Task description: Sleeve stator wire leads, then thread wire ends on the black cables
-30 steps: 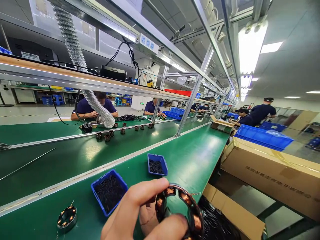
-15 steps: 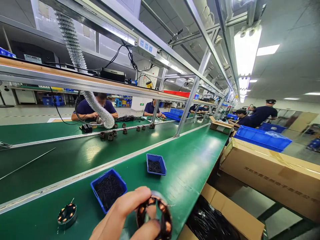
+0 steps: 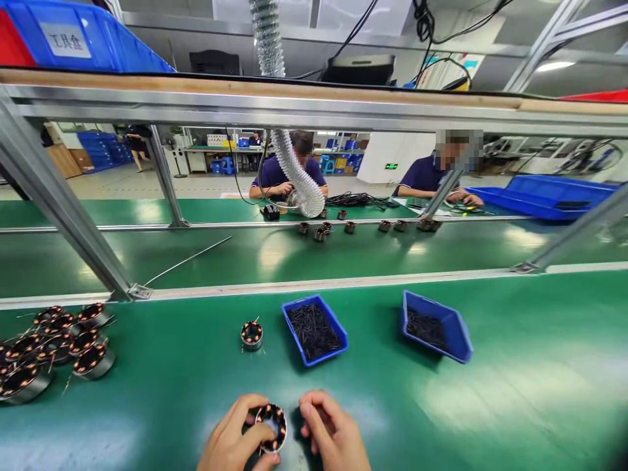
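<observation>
At the bottom centre, my left hand [image 3: 238,435] grips a ring-shaped copper-wound stator [image 3: 271,428], its thumb inside the ring. Just right of it is my right hand [image 3: 333,432], fingers pinched together; whatever is between the fingertips is too small to make out. A single stator [image 3: 252,335] rests on the green table beyond my hands. Beside that stands a blue bin [image 3: 343,345] holding short black tubes [image 3: 313,329]. Another blue bin [image 3: 458,337] with black pieces is farther right.
Several stators [image 3: 93,360] are grouped at the left. Metal posts [image 3: 73,190] and a shelf beam [image 3: 294,108] cross in front. Across the bench, two people [image 3: 269,171] work near a silver duct [image 3: 307,186], small stators and a large blue tray [image 3: 554,196].
The view has swung left and down. My right hand is now in view beside the stator held by my left hand, and the group of stators at the left has appeared.
</observation>
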The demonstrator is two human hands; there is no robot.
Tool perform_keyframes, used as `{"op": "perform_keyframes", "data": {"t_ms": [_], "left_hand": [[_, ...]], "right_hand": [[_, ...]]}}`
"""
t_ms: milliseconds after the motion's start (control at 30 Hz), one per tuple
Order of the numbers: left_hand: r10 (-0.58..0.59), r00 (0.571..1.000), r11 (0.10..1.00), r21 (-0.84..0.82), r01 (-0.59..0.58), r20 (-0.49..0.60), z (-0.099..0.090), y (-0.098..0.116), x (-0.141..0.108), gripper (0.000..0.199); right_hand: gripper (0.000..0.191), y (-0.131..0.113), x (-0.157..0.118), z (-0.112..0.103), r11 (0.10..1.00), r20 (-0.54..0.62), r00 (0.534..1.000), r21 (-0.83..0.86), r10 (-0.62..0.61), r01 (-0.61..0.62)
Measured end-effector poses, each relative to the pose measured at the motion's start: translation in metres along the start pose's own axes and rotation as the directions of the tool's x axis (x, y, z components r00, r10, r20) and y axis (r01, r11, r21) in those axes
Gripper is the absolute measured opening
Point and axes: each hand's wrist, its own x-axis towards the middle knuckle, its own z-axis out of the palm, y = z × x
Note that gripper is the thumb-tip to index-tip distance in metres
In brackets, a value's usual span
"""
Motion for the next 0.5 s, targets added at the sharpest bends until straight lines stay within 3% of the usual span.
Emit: {"op": "perform_keyframes", "data": {"t_ms": [267, 500], "left_hand": [[-0.005, 1.0, 1.0, -0.016, 0.005, -0.007, 0.001, 0.0041, 0.001, 0.013], [0.059, 0.998, 0.998, -0.028, -0.059, 0.031, 0.0015, -0.0032, 0.0005, 0.014]], "right_hand": [[0.045, -0.0015, 0.0049, 0.0018, 0.991, 0.054, 0.998, -0.124, -0.037, 0.044], [0.038, 0.002, 0.0011, 0.0038, 0.975, 0.11, 0.991, -0.198, -0.081, 0.102]]}}
